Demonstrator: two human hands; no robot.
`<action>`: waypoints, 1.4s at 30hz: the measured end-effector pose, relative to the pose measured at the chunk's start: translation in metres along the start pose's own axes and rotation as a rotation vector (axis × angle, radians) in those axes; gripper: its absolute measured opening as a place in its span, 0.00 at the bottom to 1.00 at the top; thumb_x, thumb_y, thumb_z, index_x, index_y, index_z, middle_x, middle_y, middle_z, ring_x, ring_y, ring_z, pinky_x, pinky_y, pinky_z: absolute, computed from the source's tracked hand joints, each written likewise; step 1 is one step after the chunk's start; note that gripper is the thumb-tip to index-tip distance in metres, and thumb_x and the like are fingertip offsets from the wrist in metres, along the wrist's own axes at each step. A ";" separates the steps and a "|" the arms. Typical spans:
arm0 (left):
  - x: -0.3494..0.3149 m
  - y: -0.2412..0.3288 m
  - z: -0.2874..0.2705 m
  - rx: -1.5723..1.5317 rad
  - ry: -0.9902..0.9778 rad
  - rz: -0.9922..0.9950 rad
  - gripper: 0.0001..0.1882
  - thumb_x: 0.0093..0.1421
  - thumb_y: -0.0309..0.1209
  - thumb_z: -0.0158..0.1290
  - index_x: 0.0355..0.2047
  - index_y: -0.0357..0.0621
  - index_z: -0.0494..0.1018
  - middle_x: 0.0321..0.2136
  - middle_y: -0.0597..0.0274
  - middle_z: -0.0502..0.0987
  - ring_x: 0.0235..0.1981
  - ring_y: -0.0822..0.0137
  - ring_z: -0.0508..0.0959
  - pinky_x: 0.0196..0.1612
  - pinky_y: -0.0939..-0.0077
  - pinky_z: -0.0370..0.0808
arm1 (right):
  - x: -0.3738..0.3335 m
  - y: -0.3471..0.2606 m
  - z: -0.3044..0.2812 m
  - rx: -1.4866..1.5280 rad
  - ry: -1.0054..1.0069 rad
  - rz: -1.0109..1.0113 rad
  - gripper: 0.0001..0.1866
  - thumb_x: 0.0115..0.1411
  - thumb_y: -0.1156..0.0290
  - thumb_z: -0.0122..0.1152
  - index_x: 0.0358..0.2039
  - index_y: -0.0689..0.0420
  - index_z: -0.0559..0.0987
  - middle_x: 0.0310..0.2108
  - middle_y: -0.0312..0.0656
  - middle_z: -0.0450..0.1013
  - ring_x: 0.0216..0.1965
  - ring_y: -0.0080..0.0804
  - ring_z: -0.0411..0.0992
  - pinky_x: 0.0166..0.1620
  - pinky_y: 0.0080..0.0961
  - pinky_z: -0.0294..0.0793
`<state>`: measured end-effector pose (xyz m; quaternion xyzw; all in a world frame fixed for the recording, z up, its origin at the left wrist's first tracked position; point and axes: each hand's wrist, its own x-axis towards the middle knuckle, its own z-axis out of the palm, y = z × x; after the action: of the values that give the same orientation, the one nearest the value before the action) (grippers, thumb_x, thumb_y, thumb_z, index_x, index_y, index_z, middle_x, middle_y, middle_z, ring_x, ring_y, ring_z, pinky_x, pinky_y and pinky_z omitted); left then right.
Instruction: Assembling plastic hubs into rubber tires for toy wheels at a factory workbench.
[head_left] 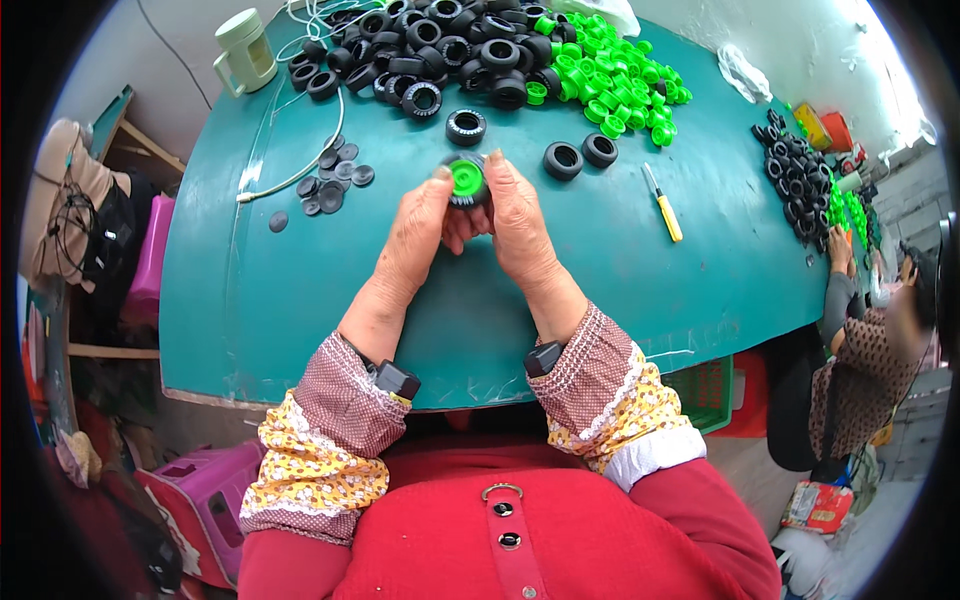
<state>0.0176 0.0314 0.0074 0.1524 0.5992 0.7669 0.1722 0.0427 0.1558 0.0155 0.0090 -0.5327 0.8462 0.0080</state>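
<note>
Between my two hands is a small toy wheel: a black tyre with a bright green hub (466,179) seated in its middle. My left hand (421,215) grips its left side, thumb on the tyre's rim. On the other side my right hand (513,212) presses with the thumb up, fingers curled beneath. Just beyond the wheel lies a loose black tyre (466,127). Two more tyres (563,160) sit to the right of my hands. Several flat black discs (331,196) are scattered to the left. A yellow-handled screwdriver (668,217) rests further right.
A heap of black tyres (422,98) and a pile of green hubs (609,85) cover the far side of the green table (300,320). A lidded cup (245,52) stands far left, near a white cable (290,180). At right, another person's hand (840,250) is by more tyres.
</note>
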 end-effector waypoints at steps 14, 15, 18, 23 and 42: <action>0.003 0.005 -0.025 -0.011 0.127 -0.052 0.15 0.53 0.32 0.52 0.38 0.34 0.71 0.25 0.63 0.74 0.21 0.78 0.72 0.23 0.88 0.68 | 0.011 0.007 -0.022 -0.230 -0.120 0.226 0.18 0.58 0.56 0.48 0.36 0.61 0.72 0.23 0.36 0.69 0.21 0.19 0.66 0.24 0.13 0.66; 0.005 0.004 -0.026 -0.078 0.125 -0.054 0.15 0.53 0.32 0.52 0.38 0.34 0.70 0.25 0.63 0.74 0.21 0.78 0.72 0.23 0.88 0.68 | 0.011 0.004 -0.021 -0.227 -0.121 0.227 0.18 0.58 0.56 0.48 0.36 0.61 0.72 0.23 0.36 0.69 0.21 0.19 0.66 0.24 0.13 0.66; 0.003 0.003 -0.023 -0.210 0.189 -0.060 0.14 0.54 0.31 0.52 0.38 0.34 0.70 0.25 0.63 0.74 0.21 0.78 0.72 0.23 0.88 0.68 | 0.010 -0.003 -0.017 0.073 -0.091 0.286 0.17 0.59 0.56 0.47 0.33 0.60 0.71 0.24 0.38 0.70 0.21 0.21 0.67 0.25 0.14 0.68; 0.004 0.002 -0.020 -0.189 0.245 -0.048 0.15 0.54 0.31 0.52 0.38 0.34 0.70 0.26 0.63 0.75 0.21 0.77 0.73 0.24 0.88 0.68 | 0.011 0.004 -0.021 -0.135 -0.059 0.241 0.18 0.59 0.57 0.48 0.33 0.61 0.72 0.24 0.38 0.70 0.23 0.21 0.68 0.26 0.14 0.69; 0.004 -0.009 -0.010 0.269 0.253 0.232 0.12 0.54 0.28 0.50 0.38 0.33 0.69 0.25 0.63 0.75 0.24 0.77 0.73 0.27 0.85 0.71 | 0.006 0.016 -0.005 -0.370 0.130 0.004 0.11 0.56 0.67 0.53 0.33 0.63 0.72 0.21 0.33 0.70 0.21 0.16 0.66 0.24 0.13 0.67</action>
<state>0.0103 0.0268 -0.0038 0.1446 0.6914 0.7077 -0.0156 0.0363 0.1530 -0.0009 -0.0485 -0.6777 0.7325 0.0423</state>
